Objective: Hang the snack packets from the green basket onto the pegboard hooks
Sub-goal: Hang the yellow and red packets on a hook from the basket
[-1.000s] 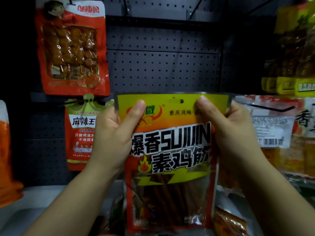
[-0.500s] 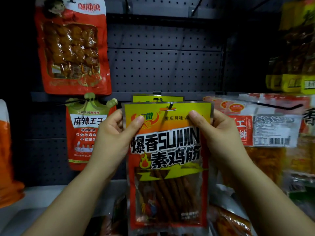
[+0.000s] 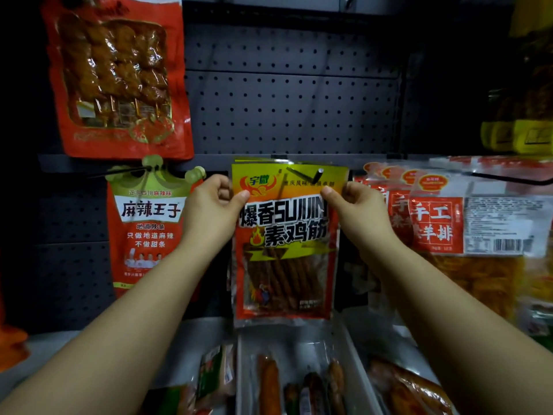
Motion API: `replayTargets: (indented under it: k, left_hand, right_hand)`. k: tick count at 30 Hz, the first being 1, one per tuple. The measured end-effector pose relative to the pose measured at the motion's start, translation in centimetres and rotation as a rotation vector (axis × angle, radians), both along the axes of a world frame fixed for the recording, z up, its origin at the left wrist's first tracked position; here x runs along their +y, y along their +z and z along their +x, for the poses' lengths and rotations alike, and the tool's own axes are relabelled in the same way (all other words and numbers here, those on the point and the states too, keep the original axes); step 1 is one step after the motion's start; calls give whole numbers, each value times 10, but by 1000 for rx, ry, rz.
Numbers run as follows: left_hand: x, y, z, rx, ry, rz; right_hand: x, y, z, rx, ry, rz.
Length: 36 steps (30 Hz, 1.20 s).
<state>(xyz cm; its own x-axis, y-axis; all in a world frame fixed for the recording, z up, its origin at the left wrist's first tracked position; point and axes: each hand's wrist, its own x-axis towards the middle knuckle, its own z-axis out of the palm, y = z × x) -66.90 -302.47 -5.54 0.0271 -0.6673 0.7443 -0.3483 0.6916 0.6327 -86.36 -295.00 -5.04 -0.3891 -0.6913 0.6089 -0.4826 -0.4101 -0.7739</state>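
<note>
The snack packet (image 3: 285, 241) hangs upright at the centre of the view, its long axis running twelve to six, printed face toward the camera and the yellow header at the top. The metal hook (image 3: 311, 175) pokes out through the hang hole in that header, its tip showing just in front of the packet, so the packet looks threaded on already and is probably being slid back toward the pegboard (image 3: 287, 103). A second yellow header edge peeks out behind it, which suggests another packet of the same kind sits further back on this hook.

The left hand (image 3: 214, 206) pinches the packet's upper edge at nine o'clock, thumb on the front and fingers curled behind. The right hand (image 3: 356, 206) does the same at three o'clock. The two hands are apart, one on each top corner. Gripping both corners likely keeps the floppy header flat and level, so the hole stays square to the hook.

At nine o'clock of the packet hangs a red packet with a green crown top (image 3: 149, 229); at eleven, a large red packet (image 3: 116, 76). At three o'clock a row of red and clear packets (image 3: 443, 223) hangs on another hook. At six o'clock, a shelf tray (image 3: 348, 354) holds more wrapped snacks. The green basket is not in sight.
</note>
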Motion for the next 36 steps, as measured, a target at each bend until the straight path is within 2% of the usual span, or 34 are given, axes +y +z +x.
replayTargets:
  k: [8,14,18,23,26,29,36]
  left_hand:
    - [-41,18,-9,-155,191,0]
    - [-49,10,-17,-71,152,39]
    - [-39,-15,-18,-34,90,69]
    - [-13,-67,-21,-78,20,55]
    - [-6,-100,-18,-71,-97,173]
    - [-7,-125,-11,-90,-89,286]
    - [-10,-139,-14,-111,11,317]
  right_hand:
    - [-51,5,-7,54,-168,104]
    - [-68,-2,-1,0,-307,94]
    - [-62,-28,-3,-107,-217,48]
    - [-53,-93,-8,-151,40,160]
    - [-48,-128,-10,-158,100,211]
    - [-43,-151,-8,-162,161,257]
    - [-47,-156,-2,-103,16,260]
